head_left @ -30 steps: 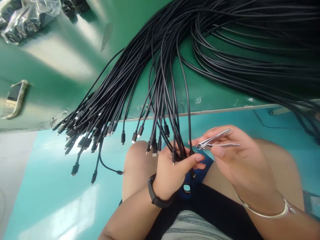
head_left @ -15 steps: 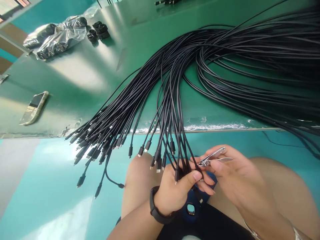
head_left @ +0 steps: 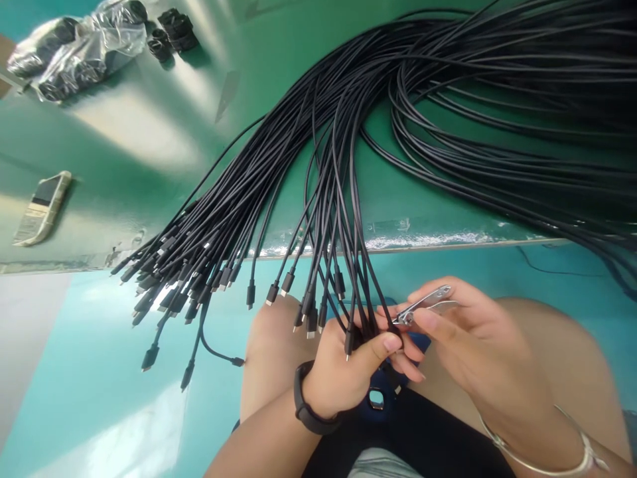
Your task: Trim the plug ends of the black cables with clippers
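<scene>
Over my lap, my left hand [head_left: 355,368] is closed around the connector ends of several black USB cables [head_left: 343,199], thumb pressed on one plug. My right hand [head_left: 468,338] grips a silver nail clipper [head_left: 423,304], its lever raised and its jaws touching the cable just above my left thumb. The exact spot between the jaws is too small to make out. Left of my hands, many more cable ends with black USB plugs [head_left: 250,294] hang over the table's front edge.
The thick cable bundle [head_left: 497,53] runs across the green table [head_left: 164,192] to the right. Plastic-wrapped black bundles [head_left: 89,60] and small black coils [head_left: 176,30] lie at the back left. A phone-like handheld device [head_left: 42,207] lies at the left.
The camera view has shifted, so the table and cables appear slightly lower left to upper left. The nail clipper's jaws now sit closer against the cable at my left thumb.
</scene>
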`<state>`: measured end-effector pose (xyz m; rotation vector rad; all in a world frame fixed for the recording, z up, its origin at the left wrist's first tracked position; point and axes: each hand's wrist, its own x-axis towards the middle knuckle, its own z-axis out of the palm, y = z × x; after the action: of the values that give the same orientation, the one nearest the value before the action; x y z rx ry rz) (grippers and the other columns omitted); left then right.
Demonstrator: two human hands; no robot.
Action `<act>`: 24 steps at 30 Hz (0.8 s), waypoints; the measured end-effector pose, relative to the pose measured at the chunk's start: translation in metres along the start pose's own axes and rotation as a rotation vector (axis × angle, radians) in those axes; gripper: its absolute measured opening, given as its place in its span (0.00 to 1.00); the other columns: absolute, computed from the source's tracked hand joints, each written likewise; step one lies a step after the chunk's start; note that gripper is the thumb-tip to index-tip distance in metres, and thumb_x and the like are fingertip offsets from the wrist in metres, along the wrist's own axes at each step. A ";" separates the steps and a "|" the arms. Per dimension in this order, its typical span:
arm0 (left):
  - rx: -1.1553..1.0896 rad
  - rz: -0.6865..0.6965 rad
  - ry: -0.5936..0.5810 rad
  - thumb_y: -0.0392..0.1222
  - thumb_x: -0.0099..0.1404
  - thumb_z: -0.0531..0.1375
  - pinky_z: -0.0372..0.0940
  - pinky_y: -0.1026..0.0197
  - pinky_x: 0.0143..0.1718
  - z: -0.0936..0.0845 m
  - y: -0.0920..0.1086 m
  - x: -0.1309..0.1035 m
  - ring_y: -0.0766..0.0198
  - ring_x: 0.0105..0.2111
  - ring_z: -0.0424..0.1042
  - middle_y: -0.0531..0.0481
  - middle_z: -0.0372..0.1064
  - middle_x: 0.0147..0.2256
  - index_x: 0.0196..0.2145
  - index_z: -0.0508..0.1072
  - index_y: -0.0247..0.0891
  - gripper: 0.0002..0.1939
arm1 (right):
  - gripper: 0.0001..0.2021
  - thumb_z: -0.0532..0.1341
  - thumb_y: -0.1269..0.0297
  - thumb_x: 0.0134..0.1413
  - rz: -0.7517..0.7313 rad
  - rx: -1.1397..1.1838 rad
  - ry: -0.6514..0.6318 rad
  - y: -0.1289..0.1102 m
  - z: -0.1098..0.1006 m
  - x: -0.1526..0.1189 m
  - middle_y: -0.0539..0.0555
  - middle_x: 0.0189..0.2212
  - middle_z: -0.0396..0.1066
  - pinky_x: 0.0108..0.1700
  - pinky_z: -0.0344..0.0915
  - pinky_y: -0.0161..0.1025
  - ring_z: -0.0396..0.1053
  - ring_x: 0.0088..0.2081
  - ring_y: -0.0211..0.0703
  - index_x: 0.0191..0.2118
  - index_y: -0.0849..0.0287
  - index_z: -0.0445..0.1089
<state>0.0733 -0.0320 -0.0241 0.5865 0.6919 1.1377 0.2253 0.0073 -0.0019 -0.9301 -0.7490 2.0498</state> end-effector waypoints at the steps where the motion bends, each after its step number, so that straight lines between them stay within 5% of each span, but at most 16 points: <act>1: 0.006 -0.011 0.003 0.40 0.70 0.62 0.72 0.70 0.33 0.000 0.000 0.000 0.65 0.27 0.80 0.44 0.79 0.33 0.43 0.74 0.32 0.08 | 0.04 0.64 0.63 0.62 -0.002 -0.005 0.003 0.000 0.000 0.000 0.52 0.30 0.74 0.23 0.71 0.40 0.72 0.24 0.42 0.41 0.53 0.70; 6: -0.006 -0.054 0.043 0.43 0.67 0.65 0.74 0.67 0.31 0.002 0.003 -0.001 0.62 0.26 0.80 0.44 0.80 0.33 0.39 0.74 0.32 0.10 | 0.01 0.64 0.63 0.62 -0.054 0.014 0.051 -0.001 0.002 0.001 0.52 0.31 0.74 0.19 0.71 0.40 0.70 0.23 0.40 0.39 0.52 0.71; 9: 0.030 -0.136 0.086 0.42 0.64 0.68 0.74 0.65 0.31 0.003 0.007 0.002 0.60 0.25 0.80 0.43 0.80 0.33 0.37 0.74 0.31 0.11 | 0.03 0.65 0.62 0.60 -0.053 0.036 -0.037 -0.004 0.000 0.004 0.53 0.36 0.76 0.20 0.72 0.39 0.70 0.25 0.41 0.40 0.50 0.73; 14: 0.093 -0.144 0.196 0.42 0.60 0.71 0.73 0.62 0.36 0.004 0.002 0.002 0.59 0.32 0.81 0.46 0.80 0.35 0.41 0.72 0.35 0.15 | 0.05 0.68 0.59 0.57 -0.145 -0.229 -0.056 -0.013 -0.008 0.005 0.52 0.39 0.77 0.31 0.76 0.36 0.77 0.40 0.46 0.39 0.48 0.76; 18: 0.300 -0.118 0.341 0.44 0.66 0.66 0.70 0.57 0.45 0.008 -0.009 -0.007 0.56 0.45 0.78 0.44 0.76 0.48 0.44 0.68 0.39 0.13 | 0.04 0.67 0.60 0.59 -0.395 -0.701 0.265 -0.022 -0.011 0.003 0.49 0.40 0.79 0.41 0.75 0.34 0.78 0.44 0.42 0.40 0.49 0.76; 21: 0.472 -0.150 0.439 0.45 0.66 0.65 0.70 0.54 0.45 0.010 -0.017 -0.014 0.55 0.43 0.77 0.44 0.74 0.48 0.45 0.69 0.41 0.13 | 0.05 0.66 0.62 0.58 -0.690 -1.225 0.654 -0.025 -0.010 0.004 0.51 0.41 0.79 0.49 0.71 0.38 0.76 0.47 0.46 0.40 0.53 0.76; 24: 0.566 -0.177 0.451 0.49 0.69 0.61 0.69 0.51 0.44 0.009 -0.021 -0.017 0.53 0.41 0.77 0.42 0.75 0.45 0.44 0.71 0.40 0.12 | 0.08 0.66 0.60 0.58 -0.865 -1.498 0.861 -0.025 -0.018 0.005 0.57 0.39 0.80 0.48 0.71 0.46 0.77 0.46 0.54 0.38 0.59 0.77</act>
<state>0.0881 -0.0556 -0.0297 0.7299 1.4531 0.9082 0.2471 0.0281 0.0048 -1.6103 -1.7171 -0.0075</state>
